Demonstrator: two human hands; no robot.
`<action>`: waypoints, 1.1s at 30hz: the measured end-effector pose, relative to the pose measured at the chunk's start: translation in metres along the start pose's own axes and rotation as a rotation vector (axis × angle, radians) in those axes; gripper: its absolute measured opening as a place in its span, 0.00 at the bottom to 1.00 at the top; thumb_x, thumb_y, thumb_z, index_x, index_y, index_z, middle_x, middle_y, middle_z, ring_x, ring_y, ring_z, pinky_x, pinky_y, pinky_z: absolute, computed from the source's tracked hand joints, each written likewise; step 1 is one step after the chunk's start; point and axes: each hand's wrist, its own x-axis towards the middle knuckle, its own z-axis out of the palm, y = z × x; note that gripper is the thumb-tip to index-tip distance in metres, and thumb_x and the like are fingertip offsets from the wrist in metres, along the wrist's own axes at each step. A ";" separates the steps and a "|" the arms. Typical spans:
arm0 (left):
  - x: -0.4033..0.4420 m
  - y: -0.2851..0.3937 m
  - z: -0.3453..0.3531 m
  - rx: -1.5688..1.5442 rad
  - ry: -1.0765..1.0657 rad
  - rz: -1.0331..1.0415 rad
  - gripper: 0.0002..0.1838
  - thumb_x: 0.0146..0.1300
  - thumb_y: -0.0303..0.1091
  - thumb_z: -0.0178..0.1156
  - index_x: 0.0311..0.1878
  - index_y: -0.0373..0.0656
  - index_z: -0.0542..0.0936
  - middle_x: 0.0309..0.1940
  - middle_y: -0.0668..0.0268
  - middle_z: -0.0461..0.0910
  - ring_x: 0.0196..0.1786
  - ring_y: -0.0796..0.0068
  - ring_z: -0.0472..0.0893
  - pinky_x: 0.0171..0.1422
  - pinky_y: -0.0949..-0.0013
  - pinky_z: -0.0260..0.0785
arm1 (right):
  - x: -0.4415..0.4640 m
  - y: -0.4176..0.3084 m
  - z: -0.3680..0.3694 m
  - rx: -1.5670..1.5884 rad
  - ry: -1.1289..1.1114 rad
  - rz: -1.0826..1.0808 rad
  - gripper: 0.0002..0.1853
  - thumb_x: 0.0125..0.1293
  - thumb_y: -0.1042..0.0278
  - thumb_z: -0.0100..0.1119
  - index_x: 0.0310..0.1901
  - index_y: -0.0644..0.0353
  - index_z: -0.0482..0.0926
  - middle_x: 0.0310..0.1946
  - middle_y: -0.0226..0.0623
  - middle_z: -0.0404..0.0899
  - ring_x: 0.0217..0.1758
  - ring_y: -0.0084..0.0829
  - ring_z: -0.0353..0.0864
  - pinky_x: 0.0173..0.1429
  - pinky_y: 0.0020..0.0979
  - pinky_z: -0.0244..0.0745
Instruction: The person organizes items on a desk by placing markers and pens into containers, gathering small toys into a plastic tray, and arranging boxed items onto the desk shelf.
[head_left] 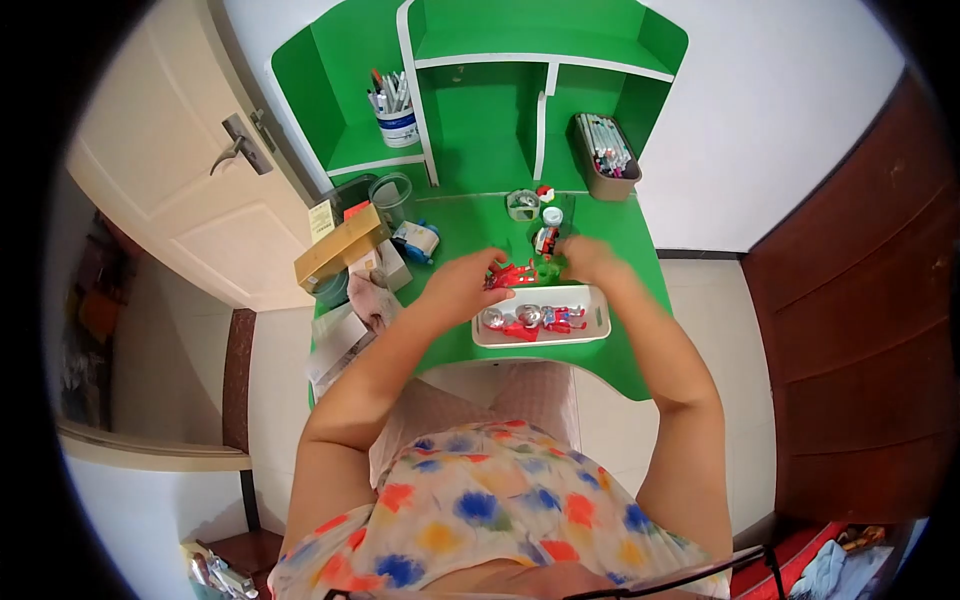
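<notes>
In the head view, the green surface has a curved front edge close to the person's lap, and green-and-white shelving rises along its back edge. Stacked boxes, the topmost gold, crowd the left edge; green top shows between them and the white rectangular tray, and again from the tray to the right edge. The tray lies near the front edge, with red-and-silver toy figures lying inside its rim. The left hand is partly closed, thumb and fingers gripping a red toy figure just behind the tray. The right hand is blurred, its fingers bent down beside a small green object; whether it grips anything cannot be told. A small red, white and black toy stands behind that object.
</notes>
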 end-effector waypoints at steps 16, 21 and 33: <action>0.002 0.021 0.052 0.063 -0.084 0.306 0.23 0.55 0.48 0.67 0.48 0.43 0.78 0.45 0.58 0.81 0.48 0.57 0.80 0.52 0.59 0.71 | -0.148 -0.021 -0.050 0.244 0.311 0.113 0.21 0.53 0.60 0.66 0.49 0.59 0.79 0.45 0.44 0.79 0.47 0.45 0.79 0.50 0.42 0.76; 0.012 0.025 0.074 0.089 -0.150 0.417 0.22 0.55 0.48 0.65 0.49 0.44 0.80 0.48 0.60 0.79 0.48 0.59 0.79 0.52 0.62 0.71 | -0.155 -0.023 -0.040 0.284 0.355 0.111 0.20 0.53 0.61 0.67 0.46 0.60 0.80 0.44 0.45 0.79 0.46 0.46 0.80 0.50 0.41 0.76; -0.009 0.017 0.057 0.129 -0.038 0.385 0.19 0.54 0.47 0.66 0.41 0.42 0.83 0.42 0.62 0.82 0.44 0.61 0.81 0.50 0.61 0.73 | -0.136 -0.038 -0.008 0.134 0.388 -0.007 0.16 0.50 0.69 0.68 0.42 0.57 0.81 0.40 0.41 0.79 0.43 0.42 0.81 0.46 0.41 0.77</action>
